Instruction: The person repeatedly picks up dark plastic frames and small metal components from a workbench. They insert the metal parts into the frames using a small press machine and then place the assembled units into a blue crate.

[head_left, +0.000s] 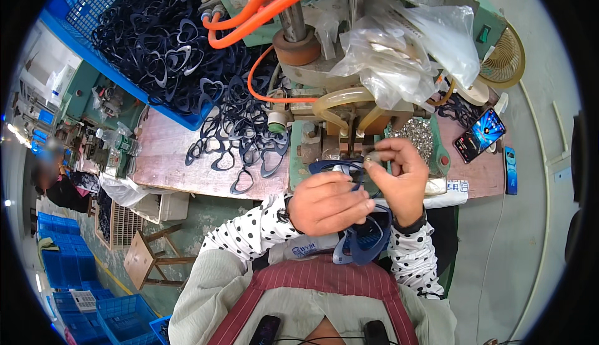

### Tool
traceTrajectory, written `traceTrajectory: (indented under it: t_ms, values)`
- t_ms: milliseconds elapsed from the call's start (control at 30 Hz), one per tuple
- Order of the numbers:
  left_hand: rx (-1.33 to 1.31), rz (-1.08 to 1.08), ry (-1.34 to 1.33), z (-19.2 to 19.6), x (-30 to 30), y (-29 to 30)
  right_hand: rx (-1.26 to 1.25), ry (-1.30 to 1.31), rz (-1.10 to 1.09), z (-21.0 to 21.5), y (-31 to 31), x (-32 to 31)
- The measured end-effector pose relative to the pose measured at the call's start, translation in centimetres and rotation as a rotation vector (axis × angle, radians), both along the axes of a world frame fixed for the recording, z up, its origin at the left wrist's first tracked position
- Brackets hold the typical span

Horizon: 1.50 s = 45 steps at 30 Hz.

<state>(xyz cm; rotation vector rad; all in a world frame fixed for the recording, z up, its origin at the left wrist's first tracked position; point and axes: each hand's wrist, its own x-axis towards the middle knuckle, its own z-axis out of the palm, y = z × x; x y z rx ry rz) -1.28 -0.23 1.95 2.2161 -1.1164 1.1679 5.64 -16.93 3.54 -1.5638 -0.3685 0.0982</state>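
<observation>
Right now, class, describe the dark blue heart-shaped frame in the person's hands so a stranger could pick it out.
Start at the green machine with orange hoses. Just below it, the left hand and right hand grip the dark blue heart-shaped plastic frame. Unlike the piled frames, it is held up.

White polka-dot sleeves (262, 223), maroon striped apron (312, 289), blk wristband (409, 225)

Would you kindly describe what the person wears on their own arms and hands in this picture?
Both hands, the left hand and the right hand, are bare, without gloves. Both forearms are covered by white long sleeves with black polka dots, reaching to the wrists. A dark band circles the right wrist; whether it is a watch or a cuff cannot be told.
</observation>
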Motion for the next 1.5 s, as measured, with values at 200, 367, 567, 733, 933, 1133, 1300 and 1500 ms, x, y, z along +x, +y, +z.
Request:
traceTrajectory:
  t_ms: [200,367,567,733,933,1133,1300,1500]
  values:
    - [-0.022,-0.084,0.029,-0.8,0.1,0.0,-0.057,-0.01,-0.008,-0.2,0.7,0.5]
    - [-0.043,-0.167,-0.002,-0.6,-0.8,0.0,0.126,-0.015,0.006,-0.5,2.6,0.5]
    - [-0.012,-0.294,0.067,0.2,0.4,0.0,0.079,-0.011,-0.053,-0.9,1.7,1.0]
    - [0.013,-0.379,0.11,-0.8,2.2,0.0,-0.492,-0.376,-0.602,-8.5,-6.0,7.8]
    - [-0.029,-0.38,0.074,-1.6,2.3,0.0,-0.916,-0.207,-0.349,-7.8,-10.1,5.7]
    - [-0.044,-0.365,0.123,-1.9,1.8,-0.1,-0.935,-0.445,-0.414,-13.2,-10.2,7.0]
    - [-0.046,0.028,-0.034,-4.0,-0.2,1.0,-0.932,-0.529,-0.457,-10.6,-8.1,6.2]
    - [-0.051,0.914,0.121,-8.3,-0.1,9.8,-0.796,-0.403,-0.474,-12.0,-8.9,6.5]
